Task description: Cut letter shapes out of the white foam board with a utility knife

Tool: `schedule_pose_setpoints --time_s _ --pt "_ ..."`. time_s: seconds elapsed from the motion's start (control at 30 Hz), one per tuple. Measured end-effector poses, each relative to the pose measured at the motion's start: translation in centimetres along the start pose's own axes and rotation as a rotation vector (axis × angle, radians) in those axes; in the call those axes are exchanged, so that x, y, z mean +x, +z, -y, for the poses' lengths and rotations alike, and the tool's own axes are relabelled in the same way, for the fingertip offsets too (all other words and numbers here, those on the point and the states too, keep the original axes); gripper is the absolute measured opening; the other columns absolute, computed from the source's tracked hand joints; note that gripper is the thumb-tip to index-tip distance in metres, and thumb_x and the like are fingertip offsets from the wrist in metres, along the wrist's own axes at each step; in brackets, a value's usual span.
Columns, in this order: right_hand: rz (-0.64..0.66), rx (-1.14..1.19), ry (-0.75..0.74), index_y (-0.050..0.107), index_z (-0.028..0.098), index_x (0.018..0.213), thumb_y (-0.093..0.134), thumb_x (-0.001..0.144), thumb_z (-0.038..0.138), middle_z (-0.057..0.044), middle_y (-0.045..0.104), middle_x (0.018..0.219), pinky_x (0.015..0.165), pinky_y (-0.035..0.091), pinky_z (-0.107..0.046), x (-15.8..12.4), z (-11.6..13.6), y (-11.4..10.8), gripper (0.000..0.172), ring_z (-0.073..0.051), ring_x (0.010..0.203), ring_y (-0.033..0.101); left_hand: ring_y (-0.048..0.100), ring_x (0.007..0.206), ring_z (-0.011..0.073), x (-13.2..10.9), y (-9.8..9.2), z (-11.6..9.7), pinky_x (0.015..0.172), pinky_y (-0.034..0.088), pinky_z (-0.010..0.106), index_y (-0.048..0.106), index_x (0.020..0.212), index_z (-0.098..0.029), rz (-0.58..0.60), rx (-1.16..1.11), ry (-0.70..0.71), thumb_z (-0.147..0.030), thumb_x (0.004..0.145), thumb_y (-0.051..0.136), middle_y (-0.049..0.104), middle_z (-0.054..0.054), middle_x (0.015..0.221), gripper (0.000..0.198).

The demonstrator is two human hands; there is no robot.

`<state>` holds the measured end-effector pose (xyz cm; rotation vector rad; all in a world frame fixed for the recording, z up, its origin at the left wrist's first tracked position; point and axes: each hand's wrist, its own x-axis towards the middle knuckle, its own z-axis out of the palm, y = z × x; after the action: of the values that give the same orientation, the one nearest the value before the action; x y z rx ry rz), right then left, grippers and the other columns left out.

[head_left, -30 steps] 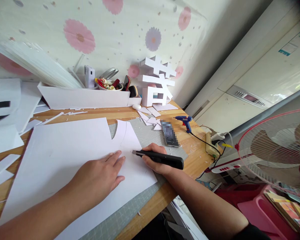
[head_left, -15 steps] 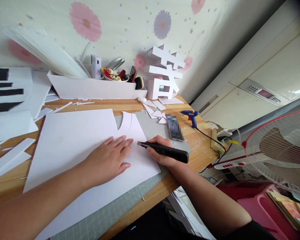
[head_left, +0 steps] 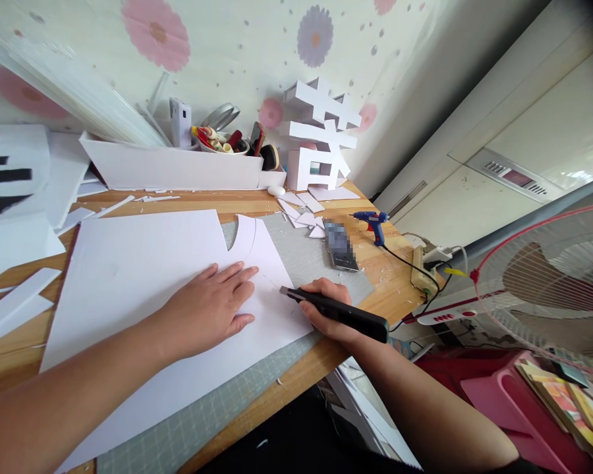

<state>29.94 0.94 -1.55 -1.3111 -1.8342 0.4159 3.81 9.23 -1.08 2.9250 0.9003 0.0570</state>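
Observation:
A large white board [head_left: 143,263] lies over a grey cutting mat [head_left: 188,415] on the wooden table. Its top edge has a curved notch, and a curved line runs down beside the notch. My left hand [head_left: 217,303] rests flat on the board with its fingers spread. In my right hand [head_left: 329,306] is a black utility knife [head_left: 346,313], gripped with the fingers wrapped round its handle. The knife's tip meets the board to the right of my left fingers, where a thin line shows. Whether the blade is through the board I cannot tell.
White offcuts [head_left: 299,214] and a phone [head_left: 340,245] lie behind the knife. A blue glue gun [head_left: 374,224] is near the right edge, its cord running to a power strip [head_left: 422,273]. Behind stand a white trough [head_left: 178,172] and a white cut-out character [head_left: 321,135]. A fan [head_left: 548,276] stands at right.
My right hand has drawn the utility knife a short way right and toward me across the board. My left hand stays flat on the board. The whole view has shifted slightly.

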Motion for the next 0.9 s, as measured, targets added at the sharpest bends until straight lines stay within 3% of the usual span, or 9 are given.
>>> schedule_pose_setpoints --time_s 0.9 --pt "-0.082 -0.123 -0.014 0.062 0.024 0.09 0.061 0.082 0.023 0.001 0.064 0.064 0.05 0.046 -0.024 -3.9 1.7 -0.4 0.008 -0.013 0.053 0.06 0.044 0.143 0.0355 0.1 0.4 0.4 0.113 0.037 0.06 0.064 0.121 -0.02 -0.057 -0.051 0.019 -0.044 0.098 0.048 0.045 0.013 0.158 0.037"
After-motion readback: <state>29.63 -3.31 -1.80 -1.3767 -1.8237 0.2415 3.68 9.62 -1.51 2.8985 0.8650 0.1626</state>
